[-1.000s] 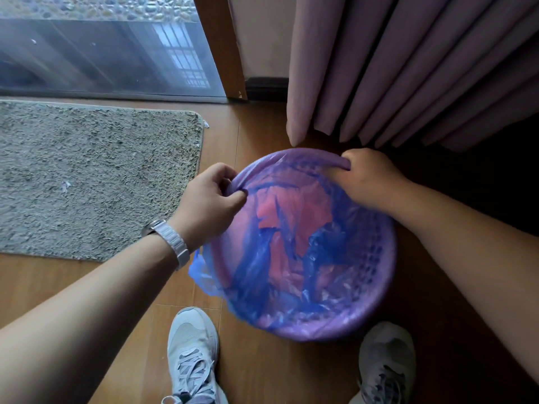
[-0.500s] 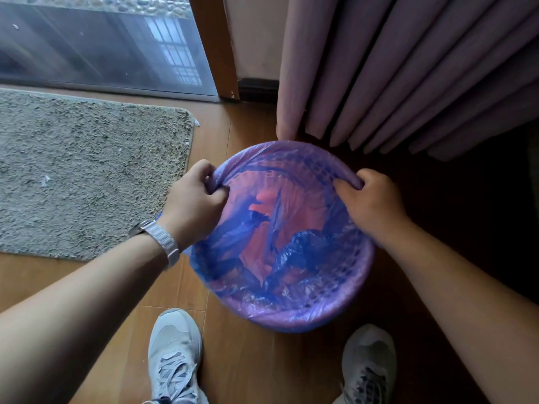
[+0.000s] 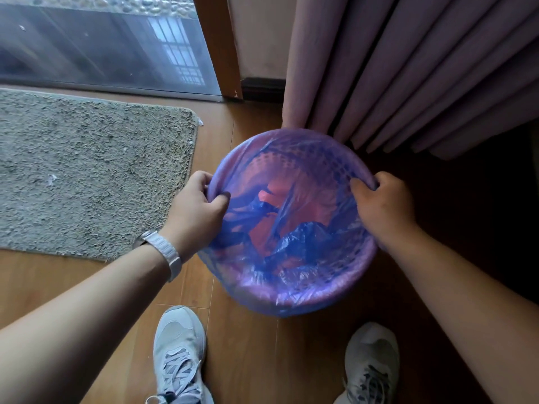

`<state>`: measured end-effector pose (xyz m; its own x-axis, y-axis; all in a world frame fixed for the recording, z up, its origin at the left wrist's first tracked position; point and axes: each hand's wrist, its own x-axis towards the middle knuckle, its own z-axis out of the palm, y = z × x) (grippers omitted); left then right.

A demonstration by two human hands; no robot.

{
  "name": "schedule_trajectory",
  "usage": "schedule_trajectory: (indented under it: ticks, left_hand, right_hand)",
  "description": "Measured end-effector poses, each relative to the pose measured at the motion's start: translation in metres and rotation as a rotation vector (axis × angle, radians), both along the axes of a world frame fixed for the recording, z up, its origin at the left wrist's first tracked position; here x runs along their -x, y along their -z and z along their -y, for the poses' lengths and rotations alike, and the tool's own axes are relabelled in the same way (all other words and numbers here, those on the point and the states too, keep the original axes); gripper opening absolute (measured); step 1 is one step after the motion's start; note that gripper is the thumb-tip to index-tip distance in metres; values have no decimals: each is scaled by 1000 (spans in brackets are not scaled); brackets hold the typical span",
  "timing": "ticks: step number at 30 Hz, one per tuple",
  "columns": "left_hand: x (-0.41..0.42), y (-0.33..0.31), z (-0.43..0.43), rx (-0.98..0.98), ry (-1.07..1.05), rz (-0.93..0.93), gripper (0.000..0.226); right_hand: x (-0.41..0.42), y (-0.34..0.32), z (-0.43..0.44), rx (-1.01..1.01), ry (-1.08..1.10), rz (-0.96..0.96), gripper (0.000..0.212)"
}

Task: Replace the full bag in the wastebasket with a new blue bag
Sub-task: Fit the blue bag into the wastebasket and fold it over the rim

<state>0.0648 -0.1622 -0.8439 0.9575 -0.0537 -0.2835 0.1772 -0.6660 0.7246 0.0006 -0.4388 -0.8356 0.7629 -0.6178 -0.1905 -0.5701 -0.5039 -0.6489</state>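
A round pink mesh wastebasket (image 3: 294, 298) stands on the wooden floor between my feet and the curtain. A thin blue bag (image 3: 294, 243) lines it, crumpled inside and folded over the rim all round. My left hand (image 3: 194, 211) grips the bag-covered rim on the left side, thumb inside the basket. My right hand (image 3: 382, 208) grips the rim on the right, fingers curled over the plastic. Pink shows through the blue film at the bottom.
A shaggy grey mat (image 3: 87, 170) lies on the floor to the left. Mauve curtain folds (image 3: 408, 68) hang right behind the basket. A glass door (image 3: 102, 45) and its wooden frame (image 3: 217, 45) are at the back. My grey sneakers (image 3: 178, 351) stand just below the basket.
My right hand has slid from the far rim round to the right side. My left hand has moved a little down the left rim. More blue plastic now covers the near rim.
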Motion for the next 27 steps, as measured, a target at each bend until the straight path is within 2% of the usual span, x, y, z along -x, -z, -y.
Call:
schedule_trajectory:
  ticks: [4,8,13,14,16,19,21,23,27]
  left_hand:
    - [4,5,7,-60,-21,26,20]
    - [-7,4,20,-35,-45,52,19]
    - [-1,-5,32,140,-84,-8,15]
    - [0,-8,31,173,-88,-28,21]
    - [4,-15,26,123,-73,18,38]
    - [20,-30,17,-21,8,163,48]
    - [34,-40,8,-97,204,328,48]
    - [45,-45,-2,-173,510,500,44]
    - [47,-45,-6,-252,976,508,44]
  right_hand:
    - [6,0,4,-17,39,-17,28]
    - [12,2,6,-40,88,0,26]
    - [19,0,15,-63,146,18,30]
    - [20,0,16,-85,169,16,28]
    - [20,-2,17,-112,187,-17,25]
    - [23,-12,15,-91,150,-46,19]
    - [35,-24,10,129,-33,33,34]
    - [51,-37,2,374,-321,131,45]
    - [86,-49,-21,463,-807,195,49]
